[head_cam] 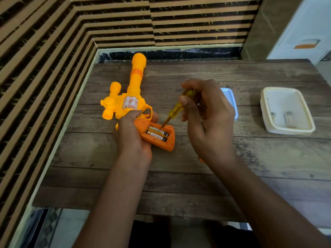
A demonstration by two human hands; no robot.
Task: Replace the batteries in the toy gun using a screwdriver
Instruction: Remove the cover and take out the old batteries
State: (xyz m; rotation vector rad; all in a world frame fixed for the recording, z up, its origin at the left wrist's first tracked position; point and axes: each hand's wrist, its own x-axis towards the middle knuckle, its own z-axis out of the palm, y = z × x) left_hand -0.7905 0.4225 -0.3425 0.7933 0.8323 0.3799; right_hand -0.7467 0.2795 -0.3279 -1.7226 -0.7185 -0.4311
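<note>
An orange-yellow toy gun (131,94) lies on the wooden table (179,176), barrel pointing away from me. My left hand (133,133) grips its orange handle, whose battery compartment is open. Two batteries (157,134) lie side by side inside it. My right hand (206,111) holds a screwdriver (176,109) with a clear yellow handle. Its tip rests at the upper edge of the compartment, against the upper battery.
A cream plastic tray (268,111) at the right of the table holds two small batteries (288,119). A pale blue container (231,99) shows behind my right hand. A small orange piece (201,160) peeks out under my right wrist. A striped wall borders the table's left and far sides.
</note>
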